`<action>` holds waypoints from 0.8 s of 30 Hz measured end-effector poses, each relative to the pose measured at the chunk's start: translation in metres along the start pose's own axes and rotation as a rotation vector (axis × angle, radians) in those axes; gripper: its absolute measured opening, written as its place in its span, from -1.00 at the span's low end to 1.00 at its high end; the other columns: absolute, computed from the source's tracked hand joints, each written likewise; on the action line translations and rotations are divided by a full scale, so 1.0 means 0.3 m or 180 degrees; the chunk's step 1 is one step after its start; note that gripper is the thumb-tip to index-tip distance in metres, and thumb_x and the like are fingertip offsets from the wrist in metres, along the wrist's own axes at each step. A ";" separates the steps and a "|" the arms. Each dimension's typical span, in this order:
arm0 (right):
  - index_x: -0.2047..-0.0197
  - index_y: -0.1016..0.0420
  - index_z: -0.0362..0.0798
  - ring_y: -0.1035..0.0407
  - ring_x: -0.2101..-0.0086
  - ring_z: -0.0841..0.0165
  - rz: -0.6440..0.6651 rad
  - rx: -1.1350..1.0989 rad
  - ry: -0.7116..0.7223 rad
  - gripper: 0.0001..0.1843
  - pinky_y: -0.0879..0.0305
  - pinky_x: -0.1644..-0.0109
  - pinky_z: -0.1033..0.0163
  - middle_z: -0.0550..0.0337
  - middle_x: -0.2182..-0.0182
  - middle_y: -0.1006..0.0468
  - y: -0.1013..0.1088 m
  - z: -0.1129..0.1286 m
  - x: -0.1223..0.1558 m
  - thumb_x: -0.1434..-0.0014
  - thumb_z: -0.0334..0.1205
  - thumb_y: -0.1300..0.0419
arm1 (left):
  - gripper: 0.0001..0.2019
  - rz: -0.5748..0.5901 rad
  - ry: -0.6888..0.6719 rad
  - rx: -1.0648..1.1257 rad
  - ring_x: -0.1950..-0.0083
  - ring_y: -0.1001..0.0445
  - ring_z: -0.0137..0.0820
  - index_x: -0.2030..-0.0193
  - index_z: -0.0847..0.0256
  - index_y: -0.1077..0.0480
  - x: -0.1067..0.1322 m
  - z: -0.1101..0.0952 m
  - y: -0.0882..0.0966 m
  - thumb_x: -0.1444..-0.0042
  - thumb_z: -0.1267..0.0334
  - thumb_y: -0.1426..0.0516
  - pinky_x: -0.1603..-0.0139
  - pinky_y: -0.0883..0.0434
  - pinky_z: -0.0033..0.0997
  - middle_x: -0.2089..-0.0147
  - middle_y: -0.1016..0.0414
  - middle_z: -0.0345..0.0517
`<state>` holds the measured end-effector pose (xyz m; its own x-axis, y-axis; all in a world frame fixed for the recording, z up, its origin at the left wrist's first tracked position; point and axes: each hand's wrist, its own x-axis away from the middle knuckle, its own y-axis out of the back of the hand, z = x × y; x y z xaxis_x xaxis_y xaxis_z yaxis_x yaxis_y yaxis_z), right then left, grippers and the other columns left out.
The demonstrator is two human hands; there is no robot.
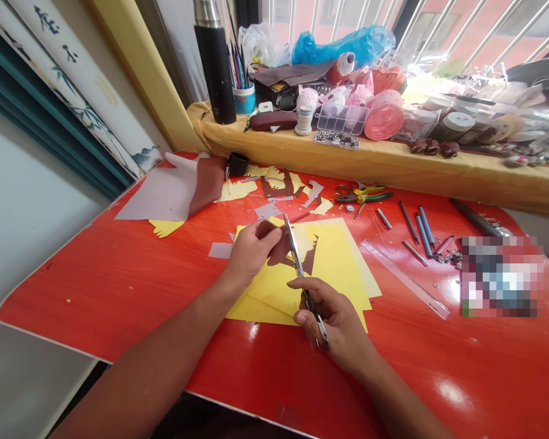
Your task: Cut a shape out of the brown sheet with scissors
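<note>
Left hand (254,244): thumb and fingers pinched on a thin brown piece (280,251). Right hand (332,311): fingers and thumb wrapped around scissors (294,249), seen almost edge-on, tips directed toward the far edge of the counter (96,286). Blade opening not determinable from this angle.

The brown piece is held at mid-counter, over yellow sheets (338,268); whether they are touched by it cannot be told. A pale cutout (305,239) is seen just beside the blades.

Risks, as judged: the left thumb is placed close to the blades, so a nick could be caused by a hurried stroke. The brown piece appears thin; if held slack, it could be folded between the blades and a ragged edge left. The pale cutout could be clipped by accident, being so near. The yellow sheets, seemingly unweighted, could be shifted by a brushing wrist.

Outward: offcuts (238,190) are scattered along the far edge, where a good piece could be mistaken for waste. A grey sheet (160,192) is laid near the far left corner. Pliers (366,195) are noted near the far edge; a clear ruler (405,279) is set right of the sheets, with small metal rings (451,257) loose toward the right edge, easily scattered if knocked.
</note>
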<state>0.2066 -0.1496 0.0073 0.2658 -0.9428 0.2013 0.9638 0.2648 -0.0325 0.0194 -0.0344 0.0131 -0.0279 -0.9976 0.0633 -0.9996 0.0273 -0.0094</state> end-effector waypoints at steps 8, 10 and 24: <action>-0.18 -0.62 -0.01 -0.28 0.64 0.42 0.0016 0.0066 -0.0004 -0.39 -0.19 0.50 0.26 0.44 0.54 -0.36 0.002 -0.002 -0.002 -0.33 0.29 -0.47 | -0.71 0.0060 -0.0002 0.0027 0.48 -0.27 -0.43 0.45 0.10 -0.35 0.004 -0.005 -0.002 -0.27 0.14 -0.27 0.38 -0.24 -0.37 0.58 -0.33 -0.32; -0.18 -0.61 -0.01 -0.28 0.65 0.42 0.0020 0.0079 -0.0015 -0.37 -0.19 0.51 0.26 0.44 0.54 -0.36 0.003 -0.001 -0.003 -0.33 0.30 -0.47 | -0.71 0.0064 0.0003 0.0028 0.48 -0.26 -0.43 0.45 0.10 -0.35 0.005 -0.008 -0.004 -0.27 0.15 -0.27 0.38 -0.24 -0.36 0.58 -0.33 -0.32; -0.17 -0.61 0.00 -0.27 0.65 0.42 0.0021 0.0126 0.0014 -0.43 -0.16 0.51 0.26 0.46 0.56 -0.33 0.003 -0.006 -0.004 -0.35 0.26 -0.46 | -0.70 0.0133 0.0016 0.0016 0.51 -0.29 -0.42 0.46 0.09 -0.35 0.007 -0.012 -0.006 -0.26 0.13 -0.29 0.38 -0.27 -0.36 0.60 -0.34 -0.31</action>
<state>0.2071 -0.1488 0.0053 0.2725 -0.9418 0.1969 0.9603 0.2789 0.0049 0.0210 -0.0364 0.0168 -0.0698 -0.9953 0.0677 -0.9975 0.0687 -0.0171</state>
